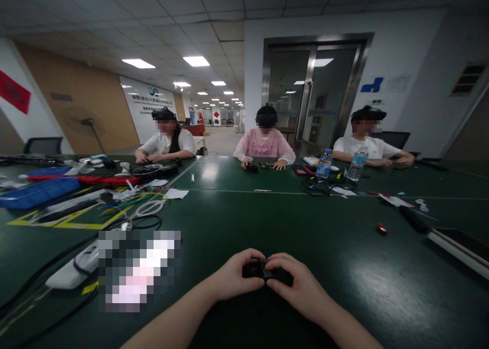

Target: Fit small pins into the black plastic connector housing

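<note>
Close in front of me at the table's near side, my two hands grip a small black rounded object (252,270) from both ends. My left hand (232,277) is closed around its left part, thumb below and index finger on top. On the other end, my right hand (301,287) has its fingers over the top and its thumb beneath. The thumbs almost meet at the object's middle, where a slight gap or joint shows. Its exact kind cannot be made out, and my fingers cover much of it. It is at or just above the green tabletop (214,221).
Left are a white power strip (69,272), cables (148,209), a blurred-out bright patch (141,272) and a blue tray (42,192). Right are a small red item (381,229), a white-edged device (458,247) and bottles (324,164). Three people in headsets sit opposite.
</note>
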`<state>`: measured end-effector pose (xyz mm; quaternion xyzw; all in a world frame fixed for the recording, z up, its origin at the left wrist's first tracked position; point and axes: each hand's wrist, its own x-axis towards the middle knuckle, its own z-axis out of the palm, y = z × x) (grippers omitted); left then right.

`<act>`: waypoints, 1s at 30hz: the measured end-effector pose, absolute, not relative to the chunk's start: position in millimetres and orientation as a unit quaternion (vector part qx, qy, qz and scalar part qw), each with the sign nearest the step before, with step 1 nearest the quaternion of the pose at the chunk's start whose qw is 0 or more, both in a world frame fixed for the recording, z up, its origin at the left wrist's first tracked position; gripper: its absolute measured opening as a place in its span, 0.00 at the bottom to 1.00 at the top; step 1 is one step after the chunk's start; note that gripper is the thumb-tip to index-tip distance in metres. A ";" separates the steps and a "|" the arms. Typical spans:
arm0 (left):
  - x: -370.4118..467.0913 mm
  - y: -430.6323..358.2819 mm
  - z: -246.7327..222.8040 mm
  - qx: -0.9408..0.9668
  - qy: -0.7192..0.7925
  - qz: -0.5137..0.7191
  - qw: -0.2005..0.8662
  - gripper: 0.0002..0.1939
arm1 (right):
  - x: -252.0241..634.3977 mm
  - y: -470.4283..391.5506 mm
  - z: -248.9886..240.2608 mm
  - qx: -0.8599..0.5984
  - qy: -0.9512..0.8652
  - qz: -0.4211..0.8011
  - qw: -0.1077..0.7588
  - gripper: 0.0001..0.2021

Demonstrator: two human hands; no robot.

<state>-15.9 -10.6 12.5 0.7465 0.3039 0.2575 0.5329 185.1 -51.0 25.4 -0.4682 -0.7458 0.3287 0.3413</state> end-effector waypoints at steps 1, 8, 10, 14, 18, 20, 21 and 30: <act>-16.1 -10.6 12.5 0.745 0.302 0.260 0.535 0.21 | 184.8 -51.4 25.6 -0.470 -0.747 0.327 0.337 0.10; -15.8 -9.0 10.8 0.735 0.300 0.267 0.546 0.23 | 184.7 -51.5 23.6 -0.480 -0.741 0.324 0.340 0.09; -15.3 -8.8 11.0 0.732 0.299 0.269 0.550 0.23 | 186.0 -51.0 24.7 -0.479 -0.731 0.332 0.354 0.09; -14.9 -8.7 12.2 0.726 0.304 0.275 0.552 0.23 | 192.0 -49.1 28.6 -0.489 -0.706 0.340 0.384 0.08; -15.6 -8.6 13.4 0.713 0.310 0.267 0.569 0.22 | 201.1 -45.4 30.6 -0.516 -0.683 0.340 0.390 0.11; -16.1 -8.6 13.5 0.708 0.310 0.268 0.575 0.22 | 205.7 -43.5 30.5 -0.520 -0.674 0.341 0.400 0.11; -16.4 -8.7 13.6 0.708 0.310 0.270 0.574 0.22 | 207.9 -42.6 30.4 -0.517 -0.671 0.340 0.409 0.11; -19.7 -13.3 17.4 0.722 0.338 0.251 0.549 0.23 | 228.0 -39.9 30.0 -0.508 -0.614 0.364 0.482 0.15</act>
